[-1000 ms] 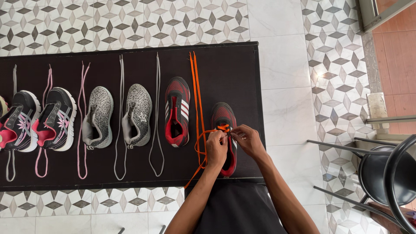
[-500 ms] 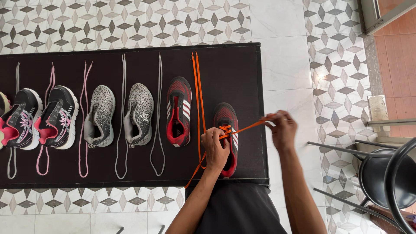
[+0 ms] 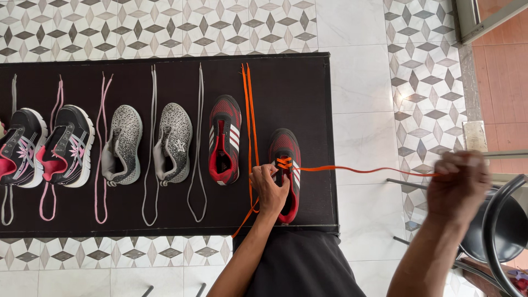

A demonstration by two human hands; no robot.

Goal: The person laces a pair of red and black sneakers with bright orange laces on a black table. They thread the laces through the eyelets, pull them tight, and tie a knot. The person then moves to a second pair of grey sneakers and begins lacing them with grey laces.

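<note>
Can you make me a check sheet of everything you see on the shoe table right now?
Surface: long black table on patterned floor tiles.
Job's things: red-and-black shoe with orange lace stretched out to the right.
Clutter: second red shoe, two grey shoes, two black-and-pink shoes, loose laces beside them.
Hands: left hand rests on the shoe; right hand grips the lace end.
Cables: nothing seen.
Surroundings: black metal chair at right.

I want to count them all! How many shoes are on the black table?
6, maybe more hidden past the left edge: two black-and-pink shoes at left, two grey shoes in the middle, a red shoe, and the red shoe being laced at right.
</note>
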